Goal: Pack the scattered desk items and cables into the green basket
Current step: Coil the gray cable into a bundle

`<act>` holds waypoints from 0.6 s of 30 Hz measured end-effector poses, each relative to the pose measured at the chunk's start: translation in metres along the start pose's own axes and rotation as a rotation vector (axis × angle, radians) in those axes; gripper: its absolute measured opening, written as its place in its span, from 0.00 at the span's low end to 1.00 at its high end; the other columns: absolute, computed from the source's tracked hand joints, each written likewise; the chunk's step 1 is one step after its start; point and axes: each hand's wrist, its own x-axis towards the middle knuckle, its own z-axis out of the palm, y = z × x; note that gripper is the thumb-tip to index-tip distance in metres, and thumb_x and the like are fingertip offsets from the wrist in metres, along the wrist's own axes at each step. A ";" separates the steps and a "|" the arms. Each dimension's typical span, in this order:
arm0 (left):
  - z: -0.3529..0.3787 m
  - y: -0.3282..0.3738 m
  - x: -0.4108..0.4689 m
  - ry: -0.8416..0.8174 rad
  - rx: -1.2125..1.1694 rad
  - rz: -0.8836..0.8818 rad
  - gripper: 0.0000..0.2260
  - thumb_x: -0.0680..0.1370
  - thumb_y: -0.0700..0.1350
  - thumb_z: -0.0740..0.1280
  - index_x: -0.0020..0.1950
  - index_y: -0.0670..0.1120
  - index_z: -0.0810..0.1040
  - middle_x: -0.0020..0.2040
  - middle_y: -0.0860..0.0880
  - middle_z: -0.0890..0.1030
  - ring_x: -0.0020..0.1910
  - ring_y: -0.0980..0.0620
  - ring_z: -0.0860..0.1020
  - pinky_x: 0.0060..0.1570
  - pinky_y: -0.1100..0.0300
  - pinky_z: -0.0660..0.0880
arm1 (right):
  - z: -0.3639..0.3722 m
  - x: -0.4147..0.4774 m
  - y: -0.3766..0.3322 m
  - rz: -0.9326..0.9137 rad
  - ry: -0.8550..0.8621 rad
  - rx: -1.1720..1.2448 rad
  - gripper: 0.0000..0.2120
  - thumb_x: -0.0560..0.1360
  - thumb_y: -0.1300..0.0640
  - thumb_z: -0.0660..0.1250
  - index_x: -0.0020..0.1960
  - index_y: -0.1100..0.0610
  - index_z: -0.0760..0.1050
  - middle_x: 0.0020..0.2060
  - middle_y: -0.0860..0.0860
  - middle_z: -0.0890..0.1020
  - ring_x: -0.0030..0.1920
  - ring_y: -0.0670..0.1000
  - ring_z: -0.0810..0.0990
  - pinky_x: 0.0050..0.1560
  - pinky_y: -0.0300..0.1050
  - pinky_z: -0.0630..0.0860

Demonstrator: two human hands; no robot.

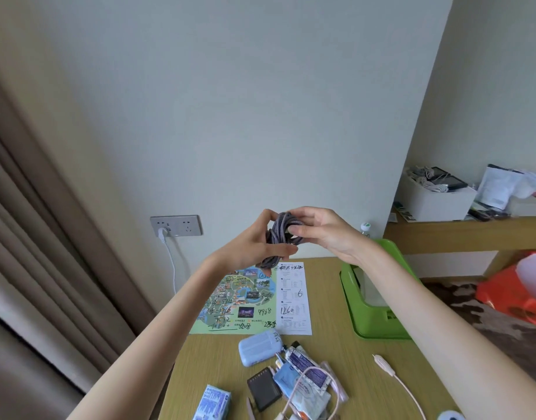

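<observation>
Held up mid-air over the desk (356, 371), between both hands: coiled purple braided cable (279, 234). Left hand (251, 245) curled round the coil from the left, a loop hanging out below the palm. Right hand (326, 234) pinching the coil's right side, thumb in front, fingers bent over the top. Green basket (382, 328) at desk's right edge, under right forearm, well apart from cable. Flat on desk behind: map leaflet (239, 301) w/ handwritten nos., white printed sheet (294, 298) just beside it. Nearer cam: pale blue charger (259, 347), black box (263, 392), sachets (306, 380), pink cable (392, 375), blue pack (212, 404), scattered, some overlapping.
</observation>
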 end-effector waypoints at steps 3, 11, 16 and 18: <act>0.018 -0.008 0.015 -0.041 -0.064 -0.039 0.22 0.74 0.41 0.73 0.58 0.44 0.61 0.34 0.50 0.81 0.27 0.53 0.75 0.27 0.59 0.75 | -0.021 -0.010 0.011 0.051 0.011 0.012 0.16 0.75 0.65 0.69 0.62 0.65 0.74 0.50 0.56 0.83 0.49 0.52 0.83 0.51 0.42 0.78; 0.077 -0.033 0.061 -0.017 -0.122 -0.112 0.19 0.72 0.44 0.75 0.54 0.41 0.69 0.36 0.44 0.79 0.28 0.51 0.73 0.27 0.59 0.74 | -0.070 -0.042 0.056 0.096 0.237 0.012 0.09 0.73 0.66 0.72 0.50 0.60 0.75 0.45 0.56 0.82 0.45 0.52 0.81 0.48 0.46 0.76; 0.118 -0.044 0.083 0.063 -0.110 -0.112 0.14 0.73 0.45 0.74 0.48 0.43 0.70 0.38 0.42 0.82 0.25 0.53 0.72 0.26 0.60 0.72 | -0.093 -0.057 0.079 0.115 0.402 -0.031 0.08 0.73 0.64 0.72 0.50 0.60 0.75 0.43 0.56 0.82 0.43 0.54 0.81 0.44 0.53 0.78; 0.130 -0.048 0.092 0.118 -0.038 -0.097 0.12 0.74 0.45 0.73 0.46 0.44 0.71 0.36 0.39 0.79 0.24 0.51 0.71 0.24 0.61 0.71 | -0.102 -0.062 0.086 0.125 0.439 -0.037 0.09 0.73 0.64 0.72 0.52 0.61 0.75 0.43 0.55 0.82 0.43 0.52 0.81 0.42 0.50 0.79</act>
